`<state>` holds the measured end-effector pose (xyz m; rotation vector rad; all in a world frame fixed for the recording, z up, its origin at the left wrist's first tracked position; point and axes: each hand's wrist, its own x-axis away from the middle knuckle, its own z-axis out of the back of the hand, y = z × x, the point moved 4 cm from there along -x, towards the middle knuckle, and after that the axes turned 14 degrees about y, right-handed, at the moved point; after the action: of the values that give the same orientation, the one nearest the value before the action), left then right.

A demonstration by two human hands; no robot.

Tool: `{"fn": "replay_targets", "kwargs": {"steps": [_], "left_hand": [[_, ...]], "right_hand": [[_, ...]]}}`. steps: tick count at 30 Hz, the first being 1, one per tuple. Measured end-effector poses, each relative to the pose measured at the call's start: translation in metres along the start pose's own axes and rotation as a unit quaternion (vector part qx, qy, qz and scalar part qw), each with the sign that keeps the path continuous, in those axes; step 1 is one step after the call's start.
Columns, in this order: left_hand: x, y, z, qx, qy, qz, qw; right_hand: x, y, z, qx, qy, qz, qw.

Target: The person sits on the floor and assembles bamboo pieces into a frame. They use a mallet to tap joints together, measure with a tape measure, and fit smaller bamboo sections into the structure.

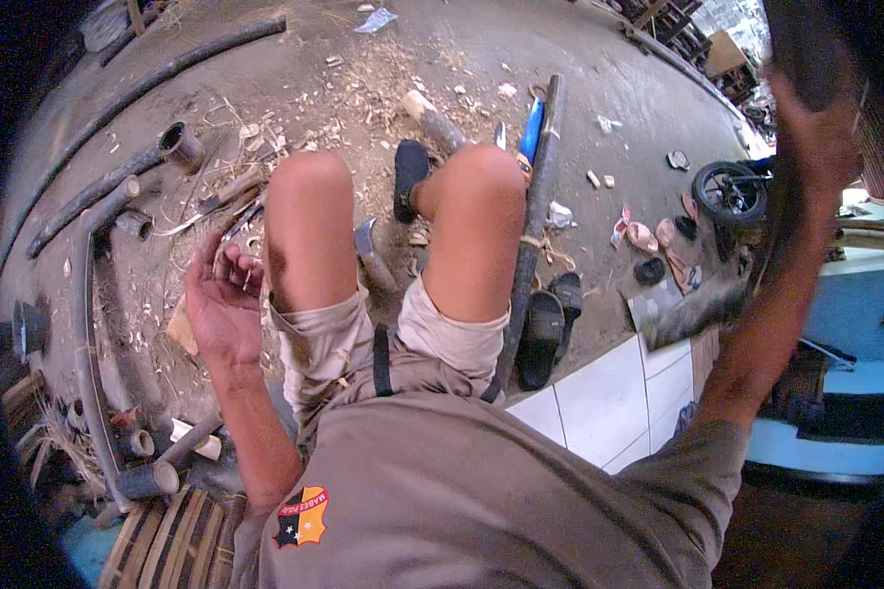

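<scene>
My left hand (pixel 228 304) hovers beside my left knee, palm up. Its fingers are loosely curled and apart, and I see nothing in the palm. Raised high at the far right, my right hand (pixel 817 133) is blurred next to a large dark shape (pixel 810 49) close to the camera. Whether its fingers grip that shape does not show. Between my legs a short wood piece with a grey metal head (pixel 368 245), like a hatchet, rests on the ground. A long dark pole (pixel 535 206) runs along my right leg, with a blue-handled tool (pixel 532 128) next to it.
Wood chips (pixel 393 79) litter the ground ahead. Bamboo lengths (pixel 93 294) and a hollow bamboo section (pixel 180 147) lie to the left. Black sandals (pixel 540 339) are beside white tiles (pixel 609 398). A wheel (pixel 729 191) stands at right; a slatted bamboo piece (pixel 172 540) sits lower left.
</scene>
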<state>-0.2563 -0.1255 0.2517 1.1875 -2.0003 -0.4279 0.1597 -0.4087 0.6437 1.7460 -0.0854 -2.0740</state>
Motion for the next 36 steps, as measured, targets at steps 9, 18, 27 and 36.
{"fn": "replay_targets", "kwargs": {"steps": [9, 18, 27, 36], "left_hand": [[-0.027, 0.005, 0.073, -0.043, 0.151, -0.027, 0.987], [-0.061, -0.012, 0.059, -0.112, 0.188, -0.019, 0.976], [-0.090, -0.004, -0.027, -0.348, 0.092, -0.220, 0.907], [-0.062, -0.016, 0.011, -0.303, 0.189, -0.156, 0.921]], "right_hand": [[0.266, 0.008, -0.094, -0.126, -0.368, -0.038, 0.920], [0.477, 0.126, -0.072, 0.000, -0.498, -0.181, 0.848], [0.628, 0.186, -0.039, 0.059, -0.587, -0.242, 0.771], [0.696, 0.187, 0.012, 0.038, -0.636, -0.288, 0.715]]}}
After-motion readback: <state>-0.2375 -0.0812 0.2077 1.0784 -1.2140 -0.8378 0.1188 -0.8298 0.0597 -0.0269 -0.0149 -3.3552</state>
